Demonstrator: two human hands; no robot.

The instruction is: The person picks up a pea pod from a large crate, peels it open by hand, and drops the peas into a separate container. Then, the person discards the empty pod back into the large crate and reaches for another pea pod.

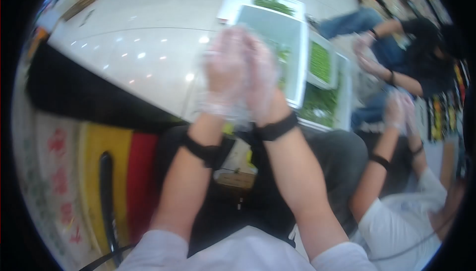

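Both forearms reach forward from the lower edge of the view, converging toward the hands. The right forearm (186,187) slants inward from its side, and the left forearm (305,172) does the same from the other, both bare between the pale sleeves and the dark bands (278,127) at the wrists. The right hand (227,65) and left hand (260,75) are held up close together, side by side, fingers pointing away from the body. Clear, crinkled gloves (215,100) cover both. Motion blur smears the fingers, so their exact bend, and whether anything lies between the palms, cannot be told.
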